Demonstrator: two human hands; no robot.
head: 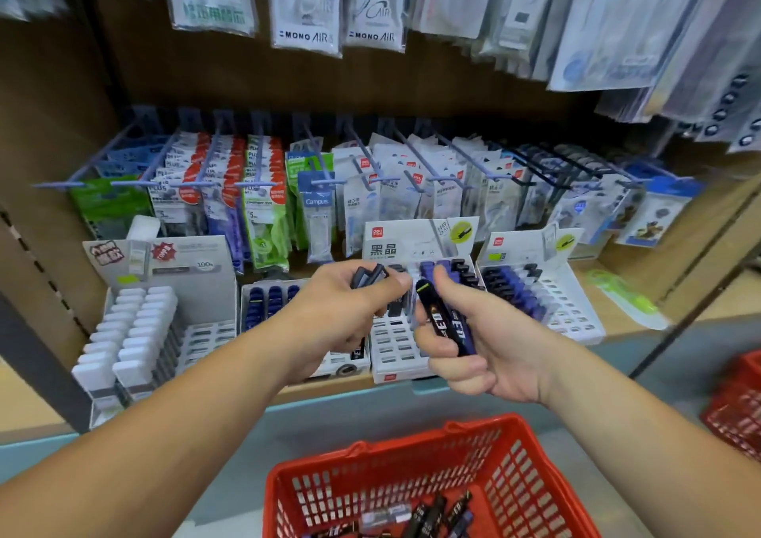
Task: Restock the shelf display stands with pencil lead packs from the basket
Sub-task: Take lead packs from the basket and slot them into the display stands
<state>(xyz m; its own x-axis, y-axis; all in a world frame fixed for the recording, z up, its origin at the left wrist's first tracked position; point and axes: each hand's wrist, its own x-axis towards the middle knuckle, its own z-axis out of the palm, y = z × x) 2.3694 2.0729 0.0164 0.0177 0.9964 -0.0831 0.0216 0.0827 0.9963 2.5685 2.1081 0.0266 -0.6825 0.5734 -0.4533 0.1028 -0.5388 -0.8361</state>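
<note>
Full hands by the stand [393,352]
The left hand [341,315] curls round a bunch of dark packs [368,276], the right hand [490,356] grips two packs [442,323]; one could slip and miss the basket [514,447] below.

left hand [346,311] clutching a few dark lead packs [368,276] right in front of the middle display stand [397,350], right hand [486,352] also in front of it, gripping black and blue packs [436,323], red basket [391,446] below the stand with loose packs [428,513] inside, white stand [185,274] to its left, half-full stand [576,315] to its right
</note>
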